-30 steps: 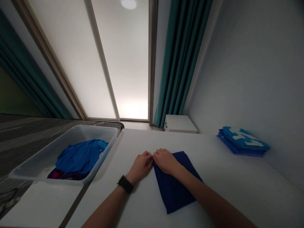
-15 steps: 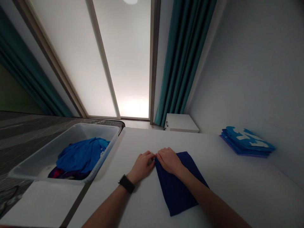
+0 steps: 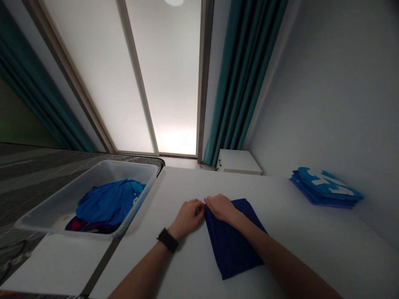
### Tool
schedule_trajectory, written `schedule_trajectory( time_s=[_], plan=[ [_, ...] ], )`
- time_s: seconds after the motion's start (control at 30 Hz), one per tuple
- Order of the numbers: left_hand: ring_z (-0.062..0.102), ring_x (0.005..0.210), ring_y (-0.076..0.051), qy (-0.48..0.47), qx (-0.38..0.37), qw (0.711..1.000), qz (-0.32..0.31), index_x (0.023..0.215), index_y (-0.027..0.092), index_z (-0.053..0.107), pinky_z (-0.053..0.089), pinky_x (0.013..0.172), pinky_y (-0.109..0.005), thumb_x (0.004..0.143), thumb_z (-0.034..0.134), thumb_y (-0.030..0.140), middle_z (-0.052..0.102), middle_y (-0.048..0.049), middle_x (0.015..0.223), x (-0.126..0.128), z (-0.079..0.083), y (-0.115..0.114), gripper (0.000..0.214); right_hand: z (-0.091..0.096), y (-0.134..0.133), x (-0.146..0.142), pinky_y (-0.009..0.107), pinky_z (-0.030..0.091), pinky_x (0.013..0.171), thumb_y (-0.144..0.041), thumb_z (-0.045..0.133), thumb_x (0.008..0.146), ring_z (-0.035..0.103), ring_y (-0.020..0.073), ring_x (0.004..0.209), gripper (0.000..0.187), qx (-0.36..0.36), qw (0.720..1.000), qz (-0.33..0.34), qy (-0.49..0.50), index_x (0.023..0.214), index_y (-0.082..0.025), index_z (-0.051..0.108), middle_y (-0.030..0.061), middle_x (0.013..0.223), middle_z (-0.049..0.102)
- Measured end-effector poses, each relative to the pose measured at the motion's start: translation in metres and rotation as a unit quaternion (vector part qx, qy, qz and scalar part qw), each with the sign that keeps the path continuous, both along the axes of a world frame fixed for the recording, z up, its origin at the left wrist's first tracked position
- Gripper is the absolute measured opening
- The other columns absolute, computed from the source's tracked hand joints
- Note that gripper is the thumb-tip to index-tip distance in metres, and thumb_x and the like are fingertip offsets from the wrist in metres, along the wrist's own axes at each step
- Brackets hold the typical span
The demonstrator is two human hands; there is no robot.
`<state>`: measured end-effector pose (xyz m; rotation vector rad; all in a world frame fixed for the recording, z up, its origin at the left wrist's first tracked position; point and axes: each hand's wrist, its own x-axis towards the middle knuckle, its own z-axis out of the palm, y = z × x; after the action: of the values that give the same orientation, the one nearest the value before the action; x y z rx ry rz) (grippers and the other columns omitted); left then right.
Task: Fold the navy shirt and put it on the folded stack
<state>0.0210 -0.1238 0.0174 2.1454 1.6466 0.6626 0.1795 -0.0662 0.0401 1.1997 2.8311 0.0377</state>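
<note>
Navy cloth (image 3: 232, 253) lies flat on the white desk (image 3: 183, 178), between the translucent bin (image 3: 104, 170) of clothes (image 3: 109, 203) and the smaller folded stack (image 3: 326, 190). The right hand (image 3: 220, 207) pinches its far left corner; the left hand (image 3: 188, 216), narrow and curled, meets it there, though I cannot tell if it grips fabric. This looks like straightening that corner; the next move likely calls for a light, even pull.

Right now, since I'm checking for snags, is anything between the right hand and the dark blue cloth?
Nothing visible: the right hand rests on the dark blue cloth, the left hand by its corner.
</note>
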Motion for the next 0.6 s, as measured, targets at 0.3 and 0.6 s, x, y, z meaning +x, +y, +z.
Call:
schedule_trajectory(
  time_s=[0.3, 0.6],
  plan=[
    [0.060, 0.082, -0.019, 0.013, 0.002, 1.000, 0.007, 0.080, 0.020, 0.062, 0.038, 0.075, -0.031, 0.089, 0.046, 0.022, 0.066, -0.0028, 0.083, 0.003, 0.003, 0.001, 0.019, -0.004, -0.008, 0.002, 0.035, 0.036, 0.085, -0.023, 0.025, 0.102, 0.058, 0.0227, 0.095, 0.038, 0.027, 0.998, 0.024, 0.051, 0.094, -0.016, 0.062, 0.0115, 0.097, 0.068],
    [0.060, 0.087, -0.020, 0.027, 0.000, 0.999, 0.044, 0.084, 0.020, 0.063, 0.037, 0.077, -0.032, 0.089, 0.048, 0.025, 0.067, -0.0035, 0.089, 0.011, 0.003, -0.002, 0.017, -0.013, -0.001, 0.000, 0.034, 0.037, 0.086, -0.023, 0.032, 0.100, 0.052, 0.0217, 0.098, 0.026, 0.028, 0.995, -0.008, 0.099, 0.099, -0.017, 0.058, 0.0088, 0.104, 0.061]
  ],
)
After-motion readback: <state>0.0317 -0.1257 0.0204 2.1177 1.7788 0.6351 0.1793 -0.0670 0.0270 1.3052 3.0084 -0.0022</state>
